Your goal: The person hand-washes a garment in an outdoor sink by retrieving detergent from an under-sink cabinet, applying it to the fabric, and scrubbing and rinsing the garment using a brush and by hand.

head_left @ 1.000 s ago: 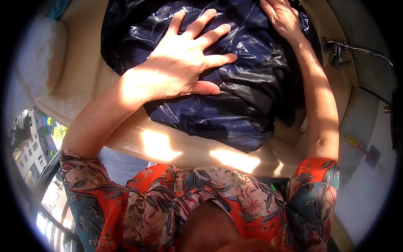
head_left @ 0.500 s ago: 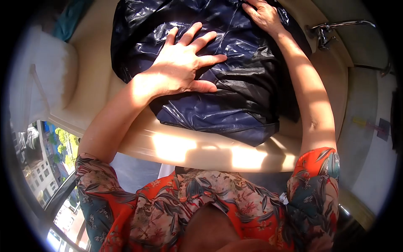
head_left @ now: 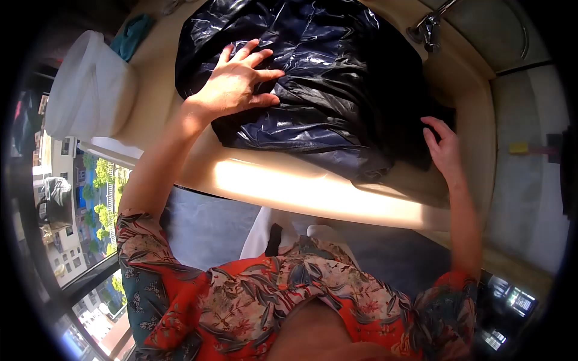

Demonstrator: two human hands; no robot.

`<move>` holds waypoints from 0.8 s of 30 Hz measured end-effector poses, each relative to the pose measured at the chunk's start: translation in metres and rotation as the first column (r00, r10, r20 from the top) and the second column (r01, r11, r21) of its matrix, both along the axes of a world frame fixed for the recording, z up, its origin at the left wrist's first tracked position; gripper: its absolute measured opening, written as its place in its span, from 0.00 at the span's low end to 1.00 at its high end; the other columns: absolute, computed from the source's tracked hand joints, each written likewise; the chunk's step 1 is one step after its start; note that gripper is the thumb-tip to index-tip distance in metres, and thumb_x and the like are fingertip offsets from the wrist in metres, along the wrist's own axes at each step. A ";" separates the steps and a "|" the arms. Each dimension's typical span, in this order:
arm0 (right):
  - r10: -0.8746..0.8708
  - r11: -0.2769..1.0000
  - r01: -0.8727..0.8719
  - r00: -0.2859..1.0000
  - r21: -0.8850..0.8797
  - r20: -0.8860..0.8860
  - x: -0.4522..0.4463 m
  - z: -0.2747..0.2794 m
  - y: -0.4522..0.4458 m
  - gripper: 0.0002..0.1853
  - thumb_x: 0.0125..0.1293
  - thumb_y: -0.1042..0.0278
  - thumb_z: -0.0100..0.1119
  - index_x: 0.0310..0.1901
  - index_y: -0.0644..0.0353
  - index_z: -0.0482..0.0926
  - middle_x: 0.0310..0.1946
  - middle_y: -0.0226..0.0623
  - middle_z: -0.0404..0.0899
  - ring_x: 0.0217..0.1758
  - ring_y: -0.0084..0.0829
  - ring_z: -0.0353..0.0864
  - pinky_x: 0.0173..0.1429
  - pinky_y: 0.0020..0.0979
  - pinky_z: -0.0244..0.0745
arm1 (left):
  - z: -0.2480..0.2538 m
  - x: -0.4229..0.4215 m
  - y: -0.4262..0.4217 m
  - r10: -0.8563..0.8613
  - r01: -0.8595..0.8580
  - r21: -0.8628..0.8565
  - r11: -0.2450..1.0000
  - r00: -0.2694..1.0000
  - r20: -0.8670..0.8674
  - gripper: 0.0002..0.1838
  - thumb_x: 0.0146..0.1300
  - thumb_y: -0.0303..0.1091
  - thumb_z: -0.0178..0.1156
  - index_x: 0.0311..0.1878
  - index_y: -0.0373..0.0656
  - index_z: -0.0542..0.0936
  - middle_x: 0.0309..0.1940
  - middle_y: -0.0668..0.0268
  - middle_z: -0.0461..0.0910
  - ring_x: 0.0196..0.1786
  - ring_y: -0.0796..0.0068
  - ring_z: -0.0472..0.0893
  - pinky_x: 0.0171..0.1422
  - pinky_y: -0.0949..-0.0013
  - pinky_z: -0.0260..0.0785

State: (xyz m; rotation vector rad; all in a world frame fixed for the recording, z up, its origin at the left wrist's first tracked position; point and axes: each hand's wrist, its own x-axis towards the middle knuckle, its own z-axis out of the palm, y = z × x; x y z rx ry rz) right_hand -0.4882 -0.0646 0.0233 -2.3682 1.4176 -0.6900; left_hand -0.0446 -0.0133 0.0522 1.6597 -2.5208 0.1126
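A large, glossy dark navy piece of wet-looking fabric (head_left: 319, 78) lies crumpled and bulging in a beige tub (head_left: 259, 174). Its exact kind does not show. My left hand (head_left: 235, 81) presses flat on the left part of the fabric, fingers spread. At the right end of the tub, my right hand (head_left: 444, 144) hangs beside the fabric's dark, shaded edge with nothing visible in it. Its thumb and fingers are loosely apart, and whether the fingertips touch the cloth cannot be made out.
A chrome faucet (head_left: 428, 30) is mounted at the tub's far right. A white bucket (head_left: 90, 90) stands at the left end, with a teal cloth (head_left: 130, 37) behind it. Window panes (head_left: 90, 204) border the left side. Sunlight falls across the near rim.
My right hand has left the top of the fabric and come down to its right side. My left hand stays pressed on the cloth. The view has shifted, showing more floor and bucket.
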 end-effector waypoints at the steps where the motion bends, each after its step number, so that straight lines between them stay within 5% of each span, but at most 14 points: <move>1: -0.017 1.000 0.016 0.999 0.021 0.031 -0.023 -0.009 0.014 0.12 0.62 0.72 0.56 0.48 0.60 0.79 0.46 0.39 0.80 0.48 0.34 0.79 0.52 0.29 0.72 | 0.004 -0.005 0.011 0.084 -0.085 0.009 0.996 0.994 0.067 0.25 0.54 0.56 0.63 0.55 0.61 0.79 0.66 0.64 0.63 0.73 0.57 0.52 0.73 0.46 0.42; 3: -0.148 0.980 0.129 0.981 0.150 0.124 -0.073 -0.032 0.049 0.12 0.64 0.72 0.55 0.48 0.62 0.78 0.46 0.37 0.80 0.48 0.29 0.78 0.53 0.28 0.70 | 0.002 -0.012 0.039 0.185 -0.188 0.018 0.982 0.976 0.114 0.22 0.54 0.52 0.64 0.53 0.60 0.81 0.67 0.64 0.63 0.73 0.58 0.51 0.74 0.48 0.42; 4: -0.166 0.975 0.120 0.954 0.187 0.250 -0.008 0.005 -0.001 0.12 0.65 0.71 0.54 0.49 0.63 0.78 0.45 0.36 0.79 0.48 0.28 0.77 0.53 0.27 0.70 | 0.068 0.071 0.010 0.259 -0.256 -0.041 0.966 0.957 0.129 0.20 0.54 0.49 0.65 0.51 0.59 0.82 0.67 0.65 0.62 0.73 0.58 0.52 0.73 0.49 0.45; 5: -0.220 0.955 0.133 0.918 0.266 0.330 -0.018 -0.007 0.003 0.12 0.66 0.71 0.54 0.49 0.63 0.78 0.45 0.36 0.79 0.48 0.27 0.76 0.54 0.27 0.69 | 0.065 0.082 0.019 0.258 -0.249 -0.100 0.963 0.962 0.085 0.18 0.55 0.46 0.65 0.50 0.57 0.82 0.66 0.64 0.64 0.72 0.57 0.55 0.72 0.51 0.49; 8: -0.221 0.965 0.169 0.936 0.202 0.273 -0.014 -0.011 0.015 0.11 0.67 0.70 0.53 0.48 0.63 0.78 0.44 0.35 0.79 0.45 0.25 0.76 0.52 0.28 0.70 | 0.061 0.100 0.044 0.315 -0.332 -0.177 0.927 0.942 -0.118 0.17 0.55 0.40 0.65 0.49 0.53 0.82 0.62 0.63 0.69 0.69 0.54 0.61 0.70 0.56 0.56; 12: -0.181 0.983 0.165 0.952 0.085 0.246 0.011 -0.017 0.025 0.10 0.67 0.69 0.54 0.46 0.62 0.80 0.40 0.36 0.80 0.42 0.25 0.77 0.47 0.29 0.72 | 0.035 0.102 0.060 0.360 -0.411 -0.069 0.909 0.858 -0.367 0.17 0.60 0.43 0.61 0.48 0.46 0.82 0.61 0.55 0.70 0.67 0.53 0.64 0.70 0.55 0.56; 15: -0.187 0.981 0.193 0.973 -0.033 0.137 0.026 -0.031 0.018 0.08 0.66 0.69 0.54 0.43 0.60 0.80 0.36 0.38 0.80 0.39 0.30 0.78 0.45 0.31 0.72 | -0.004 0.108 0.046 0.417 -0.444 -0.386 0.809 0.895 -0.157 0.15 0.61 0.45 0.55 0.45 0.50 0.83 0.61 0.54 0.70 0.65 0.52 0.66 0.66 0.56 0.59; 19: -0.146 0.907 0.172 0.984 -0.385 0.098 0.061 -0.036 -0.002 0.07 0.64 0.68 0.55 0.39 0.56 0.81 0.32 0.37 0.80 0.37 0.39 0.78 0.43 0.36 0.72 | -0.014 0.131 0.021 0.425 -0.458 -0.437 0.774 0.888 -0.178 0.14 0.62 0.44 0.54 0.44 0.51 0.83 0.59 0.57 0.72 0.63 0.55 0.69 0.64 0.58 0.62; 21: -0.184 0.884 0.198 0.980 -0.424 0.074 0.062 -0.037 -0.007 0.08 0.64 0.66 0.54 0.40 0.54 0.81 0.33 0.36 0.81 0.38 0.39 0.78 0.45 0.36 0.71 | -0.012 0.139 0.013 0.384 -0.433 -0.503 0.748 0.901 -0.204 0.14 0.59 0.46 0.56 0.42 0.52 0.84 0.56 0.57 0.75 0.59 0.56 0.73 0.62 0.59 0.65; 23: -0.209 0.887 0.197 0.978 -0.416 0.017 0.061 -0.021 -0.005 0.09 0.66 0.66 0.51 0.41 0.55 0.81 0.34 0.36 0.81 0.38 0.39 0.79 0.45 0.34 0.72 | 0.000 0.155 0.011 0.320 -0.183 -0.550 0.815 0.933 0.165 0.13 0.61 0.45 0.55 0.42 0.52 0.84 0.53 0.58 0.77 0.58 0.55 0.74 0.60 0.58 0.67; 24: -0.206 0.882 0.184 0.979 -0.434 -0.004 0.060 -0.011 -0.002 0.11 0.68 0.66 0.49 0.42 0.56 0.81 0.35 0.38 0.82 0.37 0.38 0.80 0.44 0.33 0.72 | 0.004 0.152 0.013 0.352 -0.302 -0.524 0.796 0.936 -0.005 0.15 0.62 0.46 0.53 0.46 0.50 0.82 0.55 0.62 0.76 0.58 0.59 0.74 0.60 0.62 0.66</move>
